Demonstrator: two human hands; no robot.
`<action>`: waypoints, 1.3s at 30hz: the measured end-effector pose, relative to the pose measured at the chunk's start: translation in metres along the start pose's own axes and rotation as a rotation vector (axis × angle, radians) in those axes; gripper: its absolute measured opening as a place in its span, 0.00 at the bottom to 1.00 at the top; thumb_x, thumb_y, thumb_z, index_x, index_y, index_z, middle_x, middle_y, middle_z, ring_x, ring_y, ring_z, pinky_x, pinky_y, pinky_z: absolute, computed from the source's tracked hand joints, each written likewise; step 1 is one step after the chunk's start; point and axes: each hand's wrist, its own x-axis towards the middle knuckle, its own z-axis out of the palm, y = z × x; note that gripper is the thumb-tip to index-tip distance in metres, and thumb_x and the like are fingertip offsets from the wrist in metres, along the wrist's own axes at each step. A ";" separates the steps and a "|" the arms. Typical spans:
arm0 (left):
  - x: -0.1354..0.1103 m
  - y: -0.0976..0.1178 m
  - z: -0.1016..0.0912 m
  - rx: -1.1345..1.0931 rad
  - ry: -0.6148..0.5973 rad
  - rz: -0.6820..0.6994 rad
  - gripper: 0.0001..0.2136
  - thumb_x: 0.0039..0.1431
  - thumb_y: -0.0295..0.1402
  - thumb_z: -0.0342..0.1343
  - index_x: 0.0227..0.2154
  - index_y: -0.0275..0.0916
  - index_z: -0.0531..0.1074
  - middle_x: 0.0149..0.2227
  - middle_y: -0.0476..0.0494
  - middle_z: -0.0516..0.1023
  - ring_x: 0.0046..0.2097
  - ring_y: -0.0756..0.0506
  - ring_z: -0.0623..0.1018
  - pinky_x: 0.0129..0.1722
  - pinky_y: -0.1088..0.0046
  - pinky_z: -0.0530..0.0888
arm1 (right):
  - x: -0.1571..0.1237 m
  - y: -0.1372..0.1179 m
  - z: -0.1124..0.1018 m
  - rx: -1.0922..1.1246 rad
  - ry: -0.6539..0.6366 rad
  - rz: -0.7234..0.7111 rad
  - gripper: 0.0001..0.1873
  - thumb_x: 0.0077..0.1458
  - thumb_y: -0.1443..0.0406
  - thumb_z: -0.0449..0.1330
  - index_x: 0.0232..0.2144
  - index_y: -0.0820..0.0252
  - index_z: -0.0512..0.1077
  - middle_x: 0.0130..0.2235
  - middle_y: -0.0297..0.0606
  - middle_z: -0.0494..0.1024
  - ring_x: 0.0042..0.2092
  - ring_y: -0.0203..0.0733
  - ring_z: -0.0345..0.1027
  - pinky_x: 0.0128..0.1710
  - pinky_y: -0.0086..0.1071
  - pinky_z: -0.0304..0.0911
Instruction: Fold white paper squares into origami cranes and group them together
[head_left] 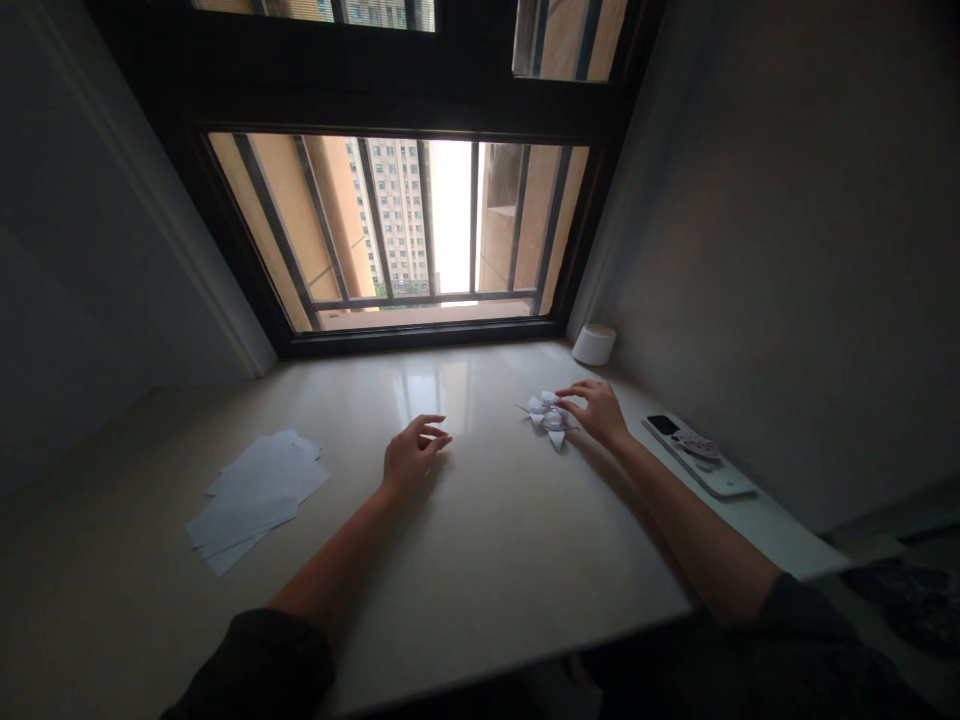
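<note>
Several small white folded paper pieces (553, 418) lie in a loose cluster right of the middle of the sill, with thin, darker strands among them. My right hand (598, 410) reaches in from the right, thumb and index finger pinched together at the upper right edge of the cluster on a folded paper piece. The fingertips partly hide what they grip. Left of the cluster, my left hand (411, 454) hovers low over the sill. Its fingers are loosely bent and apart, with nothing in them.
A fanned stack of white paper sheets (259, 495) lies at the left. On the right, a pale phone (724, 478) rests by the wall. A white cup-shaped object (594, 345) stands in the far right corner. Behind the sill (480, 560) is a barred window (397, 340).
</note>
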 end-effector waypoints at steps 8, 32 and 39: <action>0.000 0.002 0.001 -0.030 0.041 -0.009 0.14 0.51 0.43 0.56 0.40 0.45 0.73 0.33 0.47 0.79 0.32 0.46 0.79 0.32 0.73 0.72 | 0.006 -0.077 -0.042 0.310 0.054 0.031 0.18 0.53 0.51 0.55 0.35 0.57 0.77 0.35 0.39 0.78 0.35 0.44 0.69 0.37 0.36 0.61; -0.027 -0.010 -0.147 0.762 -0.087 -0.257 0.18 0.47 0.37 0.60 0.45 0.47 0.73 0.48 0.43 0.76 0.50 0.38 0.73 0.48 0.66 0.65 | -0.046 -0.196 0.080 0.257 -0.245 -0.250 0.08 0.53 0.65 0.56 0.34 0.53 0.75 0.40 0.38 0.77 0.45 0.47 0.65 0.45 0.38 0.60; -0.074 -0.057 -0.198 0.846 0.030 -0.478 0.30 0.47 0.45 0.59 0.54 0.39 0.65 0.61 0.33 0.58 0.63 0.32 0.54 0.58 0.56 0.50 | -0.047 -0.199 0.078 0.249 -0.259 -0.257 0.09 0.54 0.64 0.55 0.34 0.55 0.75 0.38 0.40 0.78 0.44 0.46 0.66 0.45 0.37 0.59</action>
